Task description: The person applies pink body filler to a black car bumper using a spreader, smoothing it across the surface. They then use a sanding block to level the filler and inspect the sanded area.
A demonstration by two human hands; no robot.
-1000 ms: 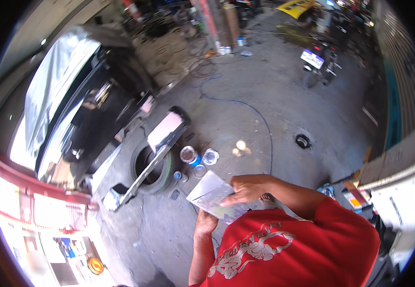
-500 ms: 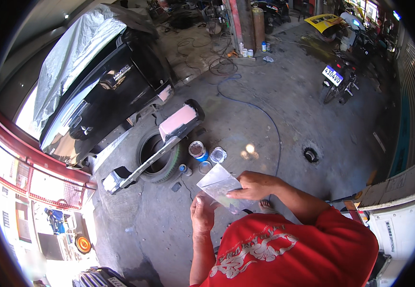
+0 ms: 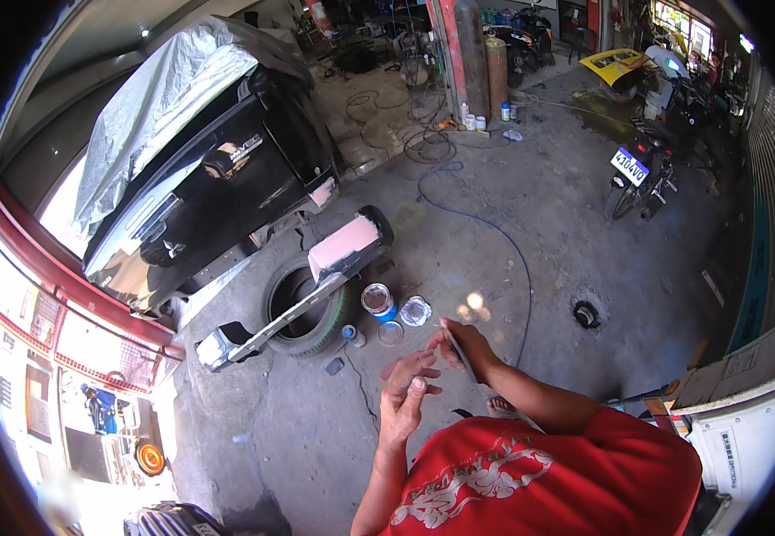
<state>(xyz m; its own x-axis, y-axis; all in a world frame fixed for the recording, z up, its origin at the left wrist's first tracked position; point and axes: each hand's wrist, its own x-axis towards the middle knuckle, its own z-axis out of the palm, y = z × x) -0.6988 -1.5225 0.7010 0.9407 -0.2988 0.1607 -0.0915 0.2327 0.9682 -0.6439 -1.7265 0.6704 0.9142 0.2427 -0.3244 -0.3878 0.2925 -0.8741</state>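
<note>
My right hand (image 3: 471, 345) grips a thin flat board (image 3: 458, 350), pale with smudges on its face and now seen almost edge-on. Beside it on the left, my left hand (image 3: 405, 393) is raised with its fingers apart and nothing in it. Beyond my hands, an open blue can (image 3: 386, 314) of brownish stuff stands on the floor. Next to it lie a silvery crumpled round piece (image 3: 416, 311) and a round lid (image 3: 390, 334). A small capped container (image 3: 353, 336) stands nearer the tire.
A long bumper (image 3: 345, 248) with a pink patch lies across a tire (image 3: 337, 313). Behind it stands a black vehicle (image 3: 227, 196) under a silvery cover. A blue hose (image 3: 504, 234) crosses the floor. To the right are a round floor hole (image 3: 586, 314) and a motorcycle (image 3: 642, 170).
The board has turned from showing its broad face to nearly edge-on in my right hand. My left hand has come off the board, and its fingers have spread.
</note>
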